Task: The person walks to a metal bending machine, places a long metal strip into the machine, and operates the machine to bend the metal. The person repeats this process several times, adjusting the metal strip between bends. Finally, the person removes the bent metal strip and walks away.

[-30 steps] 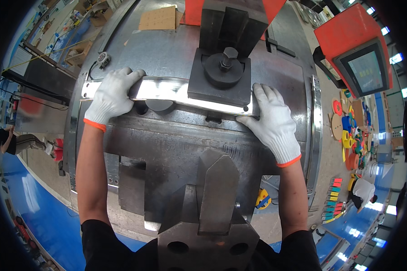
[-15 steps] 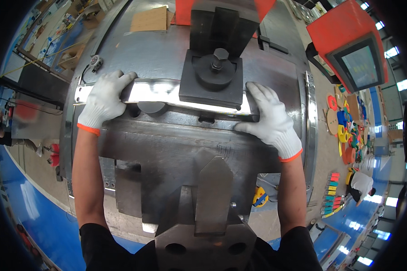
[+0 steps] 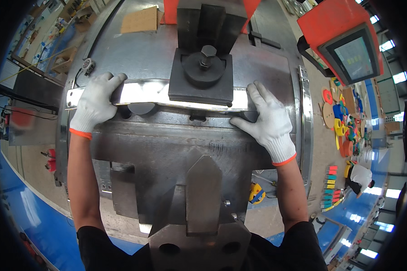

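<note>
A long, shiny metal strip point(image 3: 144, 92) lies across the steel machine bed, its middle under a dark square press block point(image 3: 199, 92) with a bolt on top. My left hand point(image 3: 95, 101), in a white knit glove with an orange cuff, grips the strip near its left end, fingers over the far edge and thumb at the near side. At the strip's right end is my right hand point(image 3: 272, 119), gloved alike, fingers stretched out and thumb spread away from them. Whether its palm touches the strip is hidden. A dark round support point(image 3: 142, 109) shows under the strip's near edge.
A pointed steel tool point(image 3: 203, 194) stands close before my body. A red control box with a screen point(image 3: 353, 58) hangs at right. Cardboard point(image 3: 140, 20) lies on the bed's far side; a yellow tape measure point(image 3: 257, 193) is near my right forearm. Another person point(image 3: 359, 177) bends at far right.
The view has shifted slightly, so the scene sits further left. Against the press block, my right hand has moved a little right. My left hand keeps its place on the strip.
</note>
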`<control>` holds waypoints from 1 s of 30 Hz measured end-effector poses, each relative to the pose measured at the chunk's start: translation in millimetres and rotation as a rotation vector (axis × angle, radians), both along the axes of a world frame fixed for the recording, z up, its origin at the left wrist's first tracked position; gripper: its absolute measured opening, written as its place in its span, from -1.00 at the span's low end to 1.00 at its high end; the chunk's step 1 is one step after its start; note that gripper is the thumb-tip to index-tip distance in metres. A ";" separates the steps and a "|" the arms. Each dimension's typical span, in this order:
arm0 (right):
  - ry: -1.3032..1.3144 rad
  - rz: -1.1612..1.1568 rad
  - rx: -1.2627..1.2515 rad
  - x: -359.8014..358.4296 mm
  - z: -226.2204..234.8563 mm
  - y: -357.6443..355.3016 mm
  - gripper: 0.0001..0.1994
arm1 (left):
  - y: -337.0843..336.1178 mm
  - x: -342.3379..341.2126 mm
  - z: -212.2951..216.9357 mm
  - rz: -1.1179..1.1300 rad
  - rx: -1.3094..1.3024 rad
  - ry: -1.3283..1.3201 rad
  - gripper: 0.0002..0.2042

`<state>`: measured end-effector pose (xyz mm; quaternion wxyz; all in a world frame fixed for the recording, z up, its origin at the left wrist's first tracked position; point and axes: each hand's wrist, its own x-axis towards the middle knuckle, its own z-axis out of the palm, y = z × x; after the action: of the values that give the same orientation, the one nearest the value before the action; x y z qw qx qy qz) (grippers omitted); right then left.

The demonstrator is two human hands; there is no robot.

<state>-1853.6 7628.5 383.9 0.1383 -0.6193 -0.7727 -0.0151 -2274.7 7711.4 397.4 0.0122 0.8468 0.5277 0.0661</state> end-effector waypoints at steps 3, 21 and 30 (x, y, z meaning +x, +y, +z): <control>-0.001 -0.038 -0.009 -5.6 2.6 -2.0 -0.10 | 0.7 -0.7 -0.2 -0.001 0.008 0.020 -0.43; 0.025 -0.101 -0.010 -10.2 -5.9 -4.0 -0.11 | 0.3 -0.4 3.8 0.025 -0.032 0.062 -0.43; 0.143 -0.132 0.003 -12.2 -14.4 -8.0 -0.11 | 2.9 -0.6 -0.2 0.030 -0.016 0.088 -0.43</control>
<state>-1865.9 7620.5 369.5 0.1927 -0.6683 -0.7183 0.0190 -2275.3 7714.2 397.2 -0.0050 0.8408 0.5407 0.0248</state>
